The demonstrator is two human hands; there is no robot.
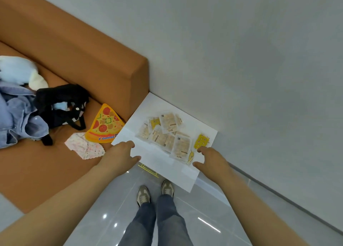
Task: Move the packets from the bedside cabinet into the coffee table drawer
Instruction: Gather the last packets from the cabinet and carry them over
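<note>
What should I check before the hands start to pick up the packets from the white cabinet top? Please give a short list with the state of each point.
1. Packets all lie on the bedside cabinet: ok, in one loose overlapping pile.
2. Left hand free: ok, open, holding nothing, at the cabinet's near left edge.
3. Right hand free: ok, open, fingers beside the yellow packet.
4. Packets within reach of both hands: ok, the pile lies between them.
5. Small yellow packet near the front edge is secure: cannot tell, partly under another packet.
6. Coffee table drawer open and ready: cannot tell, not in view.
</note>
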